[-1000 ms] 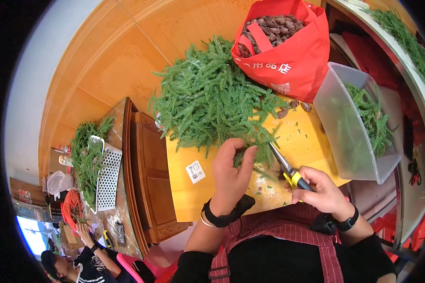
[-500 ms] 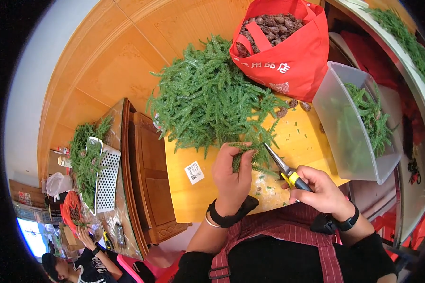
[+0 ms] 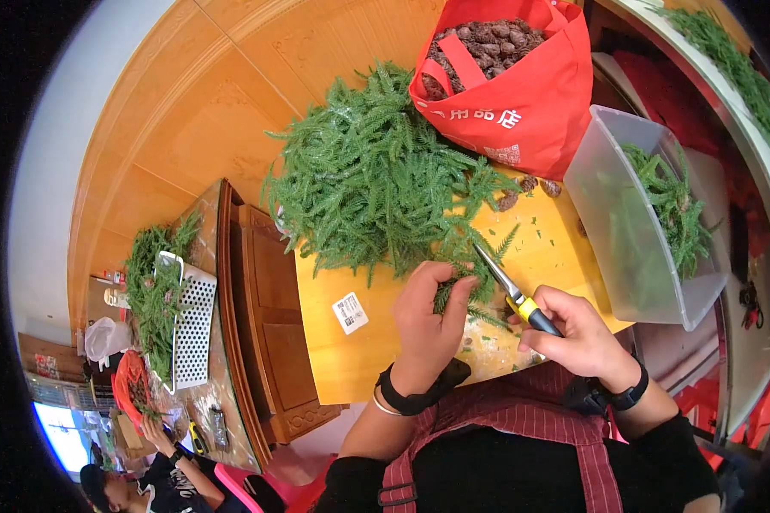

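Observation:
Over the yellow table [image 3: 342, 368], my left hand [image 3: 428, 321] pinches a green artificial pine sprig [image 3: 481, 286] between thumb and fingers. My right hand [image 3: 577, 338] is wrapped round the yellow-and-black handles of a pair of long-nose pliers [image 3: 515, 295]. Their metal jaws point up and to the left, alongside the sprig's needles. Whether the tips grip a stem is too small to tell. Just beyond both hands lies a big heap of pine sprigs [image 3: 359, 171].
A red bag [image 3: 530, 111] of pine cones [image 3: 500, 43] stands at the back, with loose cones [image 3: 529, 184] before it. On the right is a clear plastic bin [image 3: 616, 256] holding greenery. At far left, another person [image 3: 167, 479] works beside a white perforated basket [image 3: 195, 329].
The pliers' handles have come closer together in my right hand, and the jaws have turned slightly. My left hand has shifted a little to the right, still pinching the sprig.

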Tool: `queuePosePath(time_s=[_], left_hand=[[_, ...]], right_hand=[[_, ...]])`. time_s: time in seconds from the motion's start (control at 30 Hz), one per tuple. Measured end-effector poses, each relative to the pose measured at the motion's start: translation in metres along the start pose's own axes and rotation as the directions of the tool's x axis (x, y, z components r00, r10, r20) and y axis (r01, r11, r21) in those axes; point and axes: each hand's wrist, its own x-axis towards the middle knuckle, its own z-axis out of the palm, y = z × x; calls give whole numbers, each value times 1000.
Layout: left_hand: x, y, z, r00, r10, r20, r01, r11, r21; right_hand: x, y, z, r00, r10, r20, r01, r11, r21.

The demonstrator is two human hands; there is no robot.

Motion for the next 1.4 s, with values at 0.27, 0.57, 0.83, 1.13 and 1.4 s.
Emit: queuePosePath(time_s=[0.27, 0.57, 0.83, 1.13, 1.4], left_hand=[[2, 8, -2, 995, -62, 74, 64, 998, -18], [2, 8, -2, 977, -151, 149, 162, 985, -63], [2, 8, 2, 954, -238, 184, 264, 955, -133], [0, -13, -10, 927, -318, 199, 321, 947, 14], [1, -40, -25, 887, -299, 353, 269, 954, 132]], right_hand=[[11, -3, -3, 998, -54, 18, 55, 998, -38], [16, 0, 4, 997, -72, -42, 74, 996, 55], [18, -5, 3, 981, -161, -109, 125, 953, -275], [22, 23, -8, 966, -172, -195, 69, 891, -448], [26, 53, -39, 909, -221, -353, -160, 597, -786]])
